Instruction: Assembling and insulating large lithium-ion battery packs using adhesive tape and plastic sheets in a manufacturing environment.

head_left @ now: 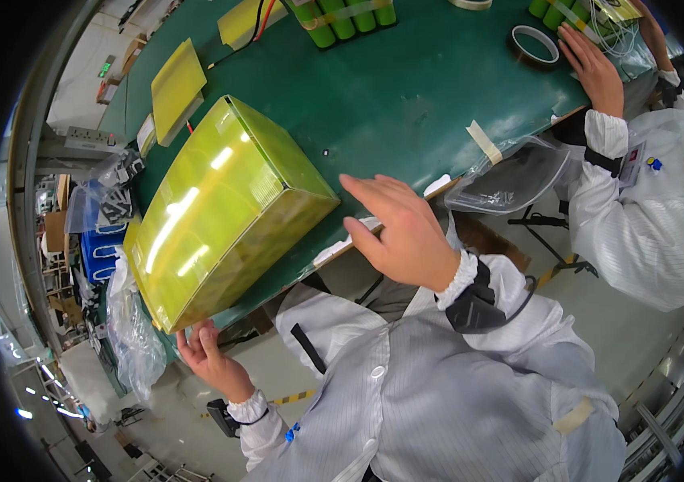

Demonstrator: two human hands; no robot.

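Filling much of the left of the frame, the glossy yellow box sits on the green table before you. Your left hand, at lower left, has its bent fingertips at the box's bottom corner; whether they grip it, I cannot tell. Your right hand, near the centre, is spread with thumb and fingers apart, holding nothing, near the box's right corner. At upper right, a co-worker's hand is near a dark tape roll. Right of centre, a clear plastic bag lies at the table edge.
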